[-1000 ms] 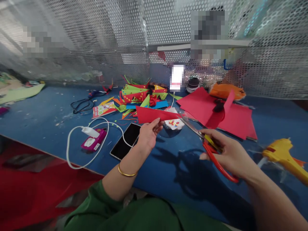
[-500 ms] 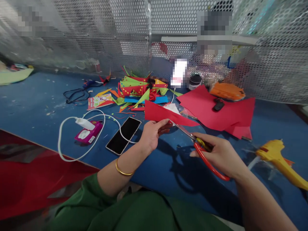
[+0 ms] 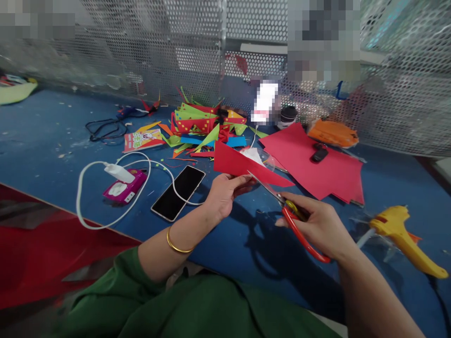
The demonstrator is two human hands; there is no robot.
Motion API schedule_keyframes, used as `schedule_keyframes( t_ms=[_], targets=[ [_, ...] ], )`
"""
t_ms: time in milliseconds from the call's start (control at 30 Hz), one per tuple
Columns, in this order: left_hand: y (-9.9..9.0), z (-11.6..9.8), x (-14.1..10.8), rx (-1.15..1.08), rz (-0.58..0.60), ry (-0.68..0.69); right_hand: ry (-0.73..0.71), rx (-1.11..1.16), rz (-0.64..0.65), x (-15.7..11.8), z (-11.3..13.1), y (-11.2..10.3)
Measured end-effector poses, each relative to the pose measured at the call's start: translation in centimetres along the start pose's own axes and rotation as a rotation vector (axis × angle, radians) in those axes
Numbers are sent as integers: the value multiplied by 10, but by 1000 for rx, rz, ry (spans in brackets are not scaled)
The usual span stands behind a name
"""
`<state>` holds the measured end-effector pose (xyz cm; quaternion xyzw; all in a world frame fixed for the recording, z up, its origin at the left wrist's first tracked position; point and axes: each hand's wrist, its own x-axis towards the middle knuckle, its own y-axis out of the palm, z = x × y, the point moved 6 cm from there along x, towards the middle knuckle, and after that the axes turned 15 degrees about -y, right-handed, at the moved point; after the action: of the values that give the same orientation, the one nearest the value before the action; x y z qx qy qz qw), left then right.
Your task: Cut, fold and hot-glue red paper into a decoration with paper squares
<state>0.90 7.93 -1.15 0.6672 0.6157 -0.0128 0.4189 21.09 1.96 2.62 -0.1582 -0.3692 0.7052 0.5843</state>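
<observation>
My left hand (image 3: 227, 190) pinches the lower edge of a red piece of paper (image 3: 235, 162), which is held up above the blue table (image 3: 218, 244). In my right hand (image 3: 317, 223) is a pair of scissors (image 3: 294, 223) with red handles, its fingers around the loops. The blades lie against the paper's lower edge, with their tips close to my left thumb. Whether the blades are fully closed I cannot tell. Behind the paper is a white crumpled scrap (image 3: 254, 156). Larger red sheets (image 3: 292, 159) lie to the right, with a black key fob (image 3: 320, 153) on top.
A yellow glue gun (image 3: 398, 234) lies at the right. On the left are a dark-screened phone (image 3: 179, 193), a purple power strip (image 3: 126, 187) and a looped white cable (image 3: 79, 206). Colourful paper pieces (image 3: 197, 123) are heaped before the perforated metal screen (image 3: 197, 42). An orange packet (image 3: 333, 134) sits behind the sheets.
The view has shifted slightly. The scissors and red paper stay together in nearly the same place, with the blade tips still by my left thumb.
</observation>
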Motion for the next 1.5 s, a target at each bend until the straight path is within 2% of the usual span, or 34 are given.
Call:
schedule_keyframes(
  t_ms=[333,600,1067,1300,1500],
  targets=[
    [-1,5,0,15,-27,-38,12,-27,31,0,-3,6],
    [-1,8,0,-12,-46,-66,-9,-33,3,-1,-2,7],
    [0,4,0,40,-31,-31,-21,33,43,-4,-3,10],
    [1,1,-2,71,14,-22,-67,25,22,-5,-3,10],
    [0,1,-1,35,-5,-33,-134,3,16,-4,2,12]
  ],
)
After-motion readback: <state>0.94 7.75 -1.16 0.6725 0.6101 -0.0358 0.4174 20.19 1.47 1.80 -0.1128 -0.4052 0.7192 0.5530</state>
